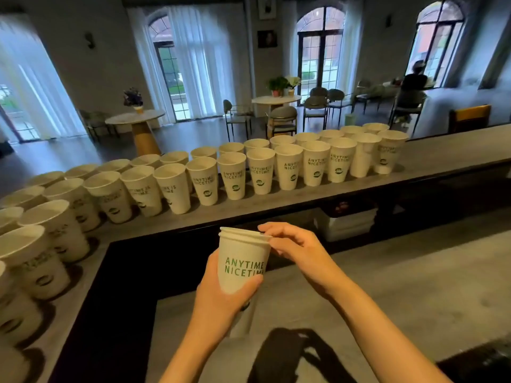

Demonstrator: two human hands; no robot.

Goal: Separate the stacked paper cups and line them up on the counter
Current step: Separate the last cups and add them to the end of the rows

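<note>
A short stack of white paper cups (242,258) with green lettering is held upright above the lower counter. My left hand (221,297) wraps its lower half from below. My right hand (293,247) pinches the rim of the top cup with its fingertips. At least two nested rims show at the top. Several separate cups (232,175) stand upright in two rows along the raised grey counter (442,158), and the rows bend round the left corner toward me, where more cups (55,228) stand.
A lower grey worktop (401,286) lies under my arms, with a black strap or bag (287,355) on it near me. White boxes (345,222) sit on a shelf under the raised counter. Beyond are round tables, chairs and a seated person (413,84).
</note>
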